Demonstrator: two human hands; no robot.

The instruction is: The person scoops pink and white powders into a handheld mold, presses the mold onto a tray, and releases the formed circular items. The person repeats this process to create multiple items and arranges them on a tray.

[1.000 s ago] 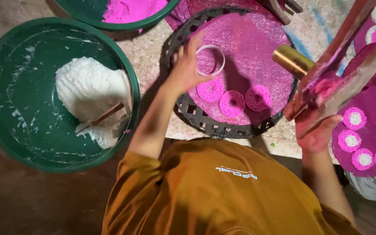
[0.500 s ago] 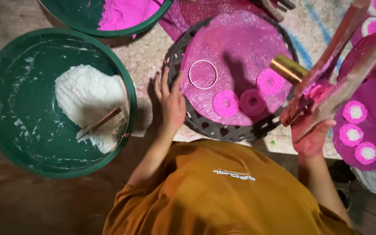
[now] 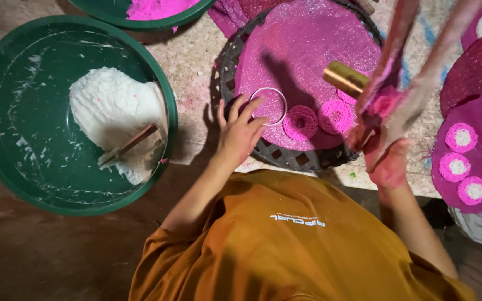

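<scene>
On the pink mat, left hand touches a metal ring.

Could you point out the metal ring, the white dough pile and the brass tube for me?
metal ring [image 3: 268,89]: head view, upper rim of the hoop.
white dough pile [image 3: 112,106]: head view, middle of the mound.
brass tube [image 3: 344,78]: head view, middle of its side.

Orange short-sleeved shirt (small, perhaps white, print).
</scene>
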